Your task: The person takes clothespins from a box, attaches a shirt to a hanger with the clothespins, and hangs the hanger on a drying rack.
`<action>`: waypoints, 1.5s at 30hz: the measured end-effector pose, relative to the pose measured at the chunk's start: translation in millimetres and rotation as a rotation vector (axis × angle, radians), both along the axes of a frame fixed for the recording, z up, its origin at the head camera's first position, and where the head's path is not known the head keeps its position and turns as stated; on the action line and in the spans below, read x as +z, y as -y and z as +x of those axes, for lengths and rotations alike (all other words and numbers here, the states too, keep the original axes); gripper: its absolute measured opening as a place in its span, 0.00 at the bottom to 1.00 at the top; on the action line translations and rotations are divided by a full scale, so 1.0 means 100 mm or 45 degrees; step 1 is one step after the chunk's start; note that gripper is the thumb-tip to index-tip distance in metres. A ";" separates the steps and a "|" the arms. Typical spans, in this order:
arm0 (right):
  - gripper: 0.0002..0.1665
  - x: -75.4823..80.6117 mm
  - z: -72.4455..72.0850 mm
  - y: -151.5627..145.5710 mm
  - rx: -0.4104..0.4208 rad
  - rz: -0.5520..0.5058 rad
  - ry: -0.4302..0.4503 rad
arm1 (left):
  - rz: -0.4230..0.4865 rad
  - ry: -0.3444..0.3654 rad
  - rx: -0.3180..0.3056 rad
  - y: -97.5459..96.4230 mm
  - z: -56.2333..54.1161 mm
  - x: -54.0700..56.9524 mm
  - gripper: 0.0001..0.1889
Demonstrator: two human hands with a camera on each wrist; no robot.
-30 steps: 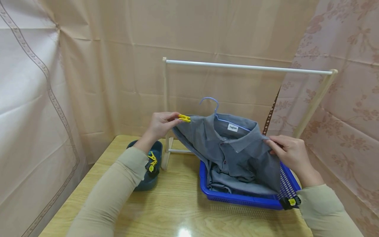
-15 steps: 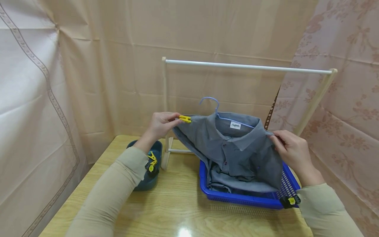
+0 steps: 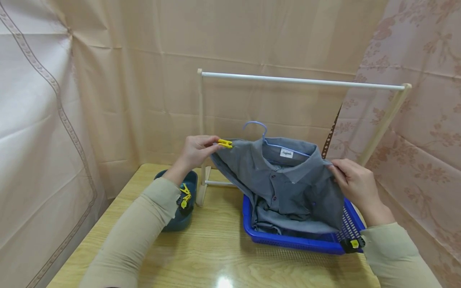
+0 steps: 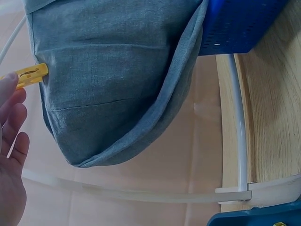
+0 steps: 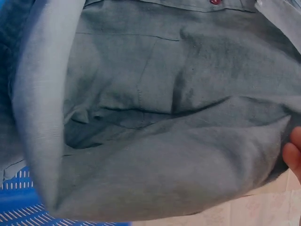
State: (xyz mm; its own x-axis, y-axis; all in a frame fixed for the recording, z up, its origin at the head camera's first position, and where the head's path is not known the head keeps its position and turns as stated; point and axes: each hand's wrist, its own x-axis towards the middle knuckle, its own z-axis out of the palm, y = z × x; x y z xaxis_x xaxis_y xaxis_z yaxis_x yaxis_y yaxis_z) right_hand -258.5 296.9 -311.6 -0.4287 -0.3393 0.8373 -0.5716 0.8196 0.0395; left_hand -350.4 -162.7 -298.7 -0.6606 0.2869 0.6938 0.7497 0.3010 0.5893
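A grey shirt (image 3: 284, 188) with a collar, buttons and a white label is on a pale blue hanger (image 3: 256, 122), whose hook rises above the neck. Between the thumb and fingers of my left hand (image 3: 198, 151) is a yellow clothespin (image 3: 225, 144), its tip on the shirt's shoulder edge; the left wrist view shows the clothespin (image 4: 32, 75) from the side. My right hand (image 3: 354, 182) pinches the opposite shoulder. The shirt's lower part lies bunched in a blue basket (image 3: 299, 245). In the right wrist view only fingertips (image 5: 292, 155) show at the fabric's edge.
Behind the shirt stands a drying rack with a white bar (image 3: 302, 81) and pale wooden posts. A dark teal bin (image 3: 176, 226) with several yellow clothespins (image 3: 185, 195) sits at left, partly under my left forearm. Curtains surround the wooden table (image 3: 209, 256).
My right hand has shifted slightly right and up, drawing the shirt's collar and shoulder rightward. The hanger's hook has dropped a little. My left hand stays in place on the clothespin.
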 end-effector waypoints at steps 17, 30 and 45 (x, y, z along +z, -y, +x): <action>0.09 0.00 0.03 -0.02 0.075 -0.115 0.223 | -0.064 0.084 0.010 -0.06 0.00 -0.02 0.12; 0.08 -0.03 0.02 -0.01 0.086 -0.163 0.264 | -0.083 0.142 -0.008 -0.07 -0.03 -0.04 0.16; 0.08 -0.03 0.04 -0.01 0.093 -0.188 0.324 | 0.048 0.182 -0.091 0.00 -0.04 -0.04 0.19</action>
